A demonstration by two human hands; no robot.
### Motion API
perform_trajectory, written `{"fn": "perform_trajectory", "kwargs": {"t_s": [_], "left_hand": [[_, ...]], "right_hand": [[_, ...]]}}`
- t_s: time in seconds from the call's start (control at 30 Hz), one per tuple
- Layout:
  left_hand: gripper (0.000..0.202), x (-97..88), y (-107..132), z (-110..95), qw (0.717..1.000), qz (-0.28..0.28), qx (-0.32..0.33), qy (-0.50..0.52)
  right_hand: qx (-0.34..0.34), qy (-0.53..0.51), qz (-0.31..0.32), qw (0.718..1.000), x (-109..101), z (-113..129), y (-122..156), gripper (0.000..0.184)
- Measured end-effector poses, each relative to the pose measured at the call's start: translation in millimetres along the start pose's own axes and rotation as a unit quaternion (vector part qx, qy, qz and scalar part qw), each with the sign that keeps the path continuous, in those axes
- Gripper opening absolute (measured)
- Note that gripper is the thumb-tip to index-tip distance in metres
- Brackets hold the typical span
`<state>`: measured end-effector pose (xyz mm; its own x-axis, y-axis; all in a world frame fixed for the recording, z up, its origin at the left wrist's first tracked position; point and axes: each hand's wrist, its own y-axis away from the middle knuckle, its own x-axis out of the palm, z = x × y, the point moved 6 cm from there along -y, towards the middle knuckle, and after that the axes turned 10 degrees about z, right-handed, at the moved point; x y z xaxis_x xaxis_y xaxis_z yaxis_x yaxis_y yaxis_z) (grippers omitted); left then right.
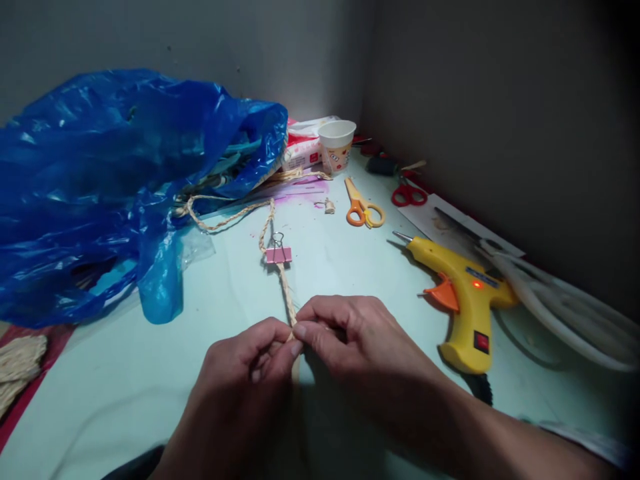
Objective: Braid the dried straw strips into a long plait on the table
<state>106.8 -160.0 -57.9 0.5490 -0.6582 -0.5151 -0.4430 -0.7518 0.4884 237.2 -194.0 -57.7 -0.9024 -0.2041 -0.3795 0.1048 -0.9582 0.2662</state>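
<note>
A thin braided straw cord (287, 297) runs toward me from a pink binder clip (279, 255) on the table. My left hand (255, 360) pinches the near end of the braid between thumb and forefinger. Right beside it, my right hand (345, 330) pinches the same spot, the two thumbs almost touching. Loose straw strands hang below the fingers, partly hidden by the hands. Beyond the clip the finished braid (233, 220) curves left toward a blue plastic bag (115, 173).
On the right lie a yellow glue gun (473, 293) with its light on, large white-handled scissors (545, 293), orange-handled scissors (356, 210) and red-handled scissors (409, 195). A paper cup (337, 147) stands at the back near a tissue pack (303, 155). Woven straw (20, 367) sits far left.
</note>
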Motion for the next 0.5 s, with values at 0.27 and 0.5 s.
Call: {"fn": "perform_trajectory", "kwargs": {"t_s": [0.27,0.5], "left_hand": [[0.033,1.7,2.2,-2.9,0.993,-0.010,0.080,-0.089],[0.034,-1.0,6.5,0.6,0.996,-0.039,0.083,-0.010]], "right_hand": [[0.091,-0.121,0.032,0.988,5.4,-9.1,-2.2,0.015],[0.103,-0.137,0.028,0.985,6.3,-9.7,-2.4,0.017]]}}
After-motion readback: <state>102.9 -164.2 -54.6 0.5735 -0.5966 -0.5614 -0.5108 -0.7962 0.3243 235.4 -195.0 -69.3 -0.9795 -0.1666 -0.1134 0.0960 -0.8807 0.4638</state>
